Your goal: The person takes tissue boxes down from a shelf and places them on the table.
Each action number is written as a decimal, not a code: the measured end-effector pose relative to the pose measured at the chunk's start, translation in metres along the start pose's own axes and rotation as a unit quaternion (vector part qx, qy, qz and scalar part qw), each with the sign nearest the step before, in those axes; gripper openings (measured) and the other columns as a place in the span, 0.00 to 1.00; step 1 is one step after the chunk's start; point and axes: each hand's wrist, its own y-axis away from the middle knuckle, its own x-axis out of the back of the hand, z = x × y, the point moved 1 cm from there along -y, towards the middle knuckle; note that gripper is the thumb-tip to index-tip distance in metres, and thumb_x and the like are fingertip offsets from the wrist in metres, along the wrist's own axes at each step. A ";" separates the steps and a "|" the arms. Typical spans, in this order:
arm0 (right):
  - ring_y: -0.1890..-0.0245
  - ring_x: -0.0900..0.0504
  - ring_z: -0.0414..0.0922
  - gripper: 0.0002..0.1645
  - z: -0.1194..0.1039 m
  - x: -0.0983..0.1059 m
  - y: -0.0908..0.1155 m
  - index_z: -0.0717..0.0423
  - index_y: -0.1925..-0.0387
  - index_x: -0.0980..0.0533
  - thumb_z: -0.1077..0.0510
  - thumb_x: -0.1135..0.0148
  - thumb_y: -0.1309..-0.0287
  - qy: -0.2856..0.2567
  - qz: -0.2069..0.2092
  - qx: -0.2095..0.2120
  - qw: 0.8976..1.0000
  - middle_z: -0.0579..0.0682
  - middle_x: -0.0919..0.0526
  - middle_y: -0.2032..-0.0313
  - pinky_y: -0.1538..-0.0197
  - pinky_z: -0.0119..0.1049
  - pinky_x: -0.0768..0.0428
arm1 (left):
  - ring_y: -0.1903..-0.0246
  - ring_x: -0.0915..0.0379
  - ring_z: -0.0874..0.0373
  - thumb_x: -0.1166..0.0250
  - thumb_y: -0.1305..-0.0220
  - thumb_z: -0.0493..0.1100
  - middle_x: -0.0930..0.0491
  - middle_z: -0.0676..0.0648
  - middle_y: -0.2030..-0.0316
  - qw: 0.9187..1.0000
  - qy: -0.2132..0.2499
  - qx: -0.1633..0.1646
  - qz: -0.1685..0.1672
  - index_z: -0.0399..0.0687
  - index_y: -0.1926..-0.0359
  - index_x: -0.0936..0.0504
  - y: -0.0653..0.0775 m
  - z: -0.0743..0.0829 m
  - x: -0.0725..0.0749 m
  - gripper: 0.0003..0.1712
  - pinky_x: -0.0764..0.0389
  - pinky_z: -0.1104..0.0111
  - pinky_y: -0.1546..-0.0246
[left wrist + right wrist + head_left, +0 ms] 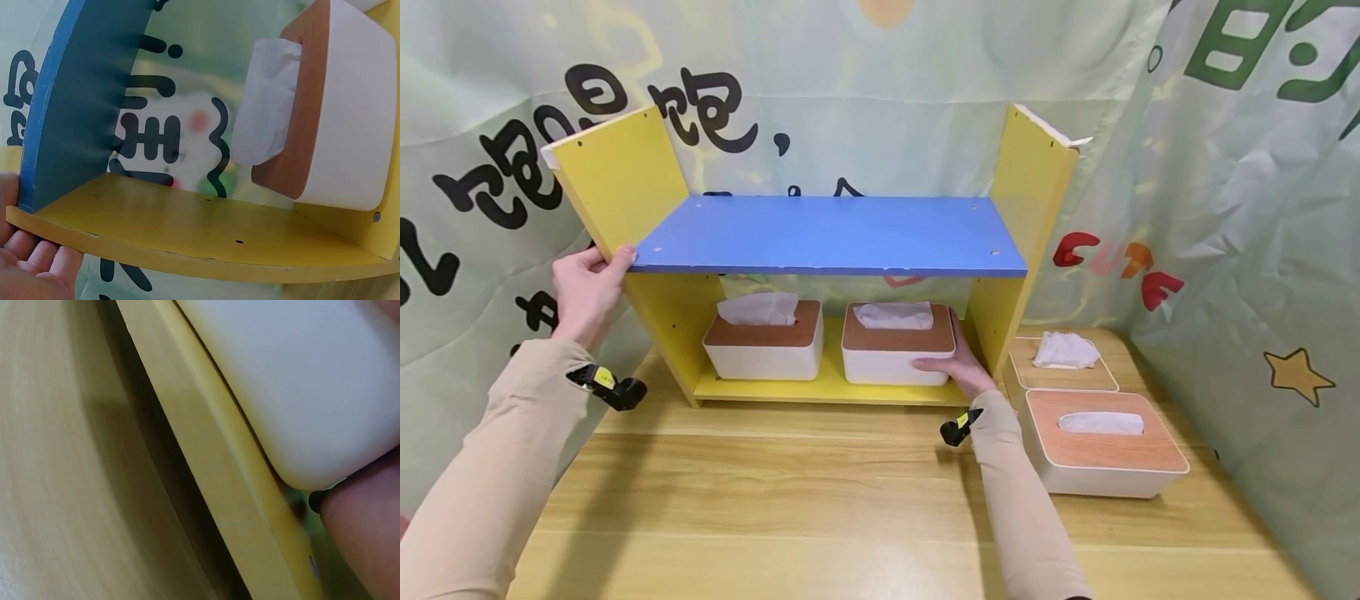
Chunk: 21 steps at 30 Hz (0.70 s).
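Observation:
A yellow shelf unit (835,392) with a blue middle board (835,233) stands on the table. My left hand (589,287) grips the edge of its left side panel, level with the blue board; the left wrist view has its fingers (47,256) along the outer face. On the lower shelf sit two white tissue boxes with brown wooden lids and tissue sticking out. My right hand (961,358) holds the right tissue box (891,367) by its right end, thumb across the front, other fingers partly hidden behind it. The left tissue box (763,360) stands apart from both hands.
Right of the shelf unit, two more tissue boxes stand on the wooden table (820,500): a front one (1105,479) with a pinkish wood lid and a back one (1067,379) with a lighter lid. A printed curtain (1247,275) hangs close behind and along the right.

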 end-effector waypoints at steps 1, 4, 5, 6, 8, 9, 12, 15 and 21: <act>0.19 0.75 0.48 0.74 0.000 0.000 -0.001 0.41 0.21 0.75 0.67 0.30 0.47 0.000 0.001 -0.001 1.000 0.45 0.77 0.20 0.20 0.55 0.63 | 0.76 0.27 0.78 0.35 0.33 0.52 0.23 0.75 0.84 1.000 0.001 0.000 0.000 0.68 0.65 0.20 0.000 0.000 0.000 0.03 0.30 0.82 0.73; 0.19 0.74 0.48 0.74 0.000 0.000 -0.001 0.41 0.21 0.75 0.67 0.29 0.47 0.002 0.004 -0.003 1.000 0.45 0.76 0.19 0.20 0.54 0.64 | 0.76 0.26 0.78 0.35 0.33 0.51 0.23 0.75 0.84 1.000 0.003 0.002 -0.002 0.62 0.58 0.18 0.000 0.001 0.000 0.05 0.29 0.83 0.72; 0.19 0.74 0.48 0.75 0.000 0.000 -0.001 0.41 0.21 0.75 0.67 0.29 0.48 0.002 0.003 -0.003 1.000 0.45 0.76 0.19 0.20 0.54 0.65 | 0.76 0.26 0.79 0.35 0.33 0.51 0.23 0.75 0.84 1.000 0.003 0.002 -0.002 0.62 0.57 0.18 0.000 0.001 0.000 0.06 0.29 0.83 0.72; 0.19 0.75 0.48 0.75 0.000 0.000 -0.001 0.41 0.21 0.75 0.67 0.29 0.48 0.001 0.003 -0.004 1.000 0.45 0.76 0.19 0.20 0.55 0.65 | 0.76 0.26 0.79 0.34 0.34 0.51 0.23 0.75 0.84 1.000 0.004 0.001 -0.002 0.62 0.57 0.18 0.000 0.001 0.000 0.06 0.29 0.83 0.73; 0.19 0.75 0.48 0.75 0.000 0.001 -0.001 0.41 0.21 0.75 0.67 0.29 0.48 0.001 0.002 -0.001 1.000 0.45 0.77 0.20 0.20 0.55 0.65 | 0.76 0.26 0.79 0.34 0.34 0.51 0.22 0.75 0.83 1.000 0.009 0.000 -0.004 0.64 0.60 0.18 0.000 0.001 0.000 0.02 0.29 0.84 0.73; 0.19 0.75 0.48 0.75 0.000 0.001 -0.001 0.41 0.21 0.76 0.67 0.29 0.47 0.001 0.001 0.000 1.000 0.45 0.77 0.20 0.20 0.55 0.65 | 0.76 0.26 0.79 0.34 0.34 0.50 0.22 0.74 0.84 1.000 0.012 -0.001 -0.004 0.66 0.64 0.19 0.000 0.001 0.000 0.01 0.28 0.84 0.73; 0.19 0.75 0.48 0.74 0.000 0.001 -0.001 0.42 0.21 0.75 0.68 0.30 0.47 0.000 0.003 0.007 1.000 0.46 0.77 0.20 0.20 0.55 0.66 | 0.76 0.26 0.79 0.34 0.34 0.50 0.22 0.74 0.84 1.000 0.021 -0.003 -0.005 0.70 0.69 0.21 0.000 0.001 0.000 0.07 0.28 0.84 0.73; 0.19 0.74 0.49 0.73 -0.001 0.001 -0.002 0.43 0.21 0.74 0.68 0.30 0.47 0.003 0.004 0.009 1.000 0.46 0.76 0.19 0.20 0.55 0.66 | 0.77 0.26 0.78 0.34 0.34 0.50 0.22 0.73 0.84 1.000 0.024 -0.004 -0.003 0.70 0.70 0.21 0.000 0.001 0.000 0.08 0.29 0.83 0.74; 0.19 0.75 0.49 0.75 0.000 -0.001 -0.001 0.43 0.21 0.75 0.69 0.30 0.49 0.004 0.004 0.005 1.000 0.47 0.77 0.20 0.20 0.56 0.66 | 0.77 0.25 0.78 0.34 0.34 0.49 0.21 0.73 0.83 1.000 0.030 -0.005 -0.002 0.71 0.71 0.21 0.000 0.000 0.000 0.09 0.28 0.83 0.74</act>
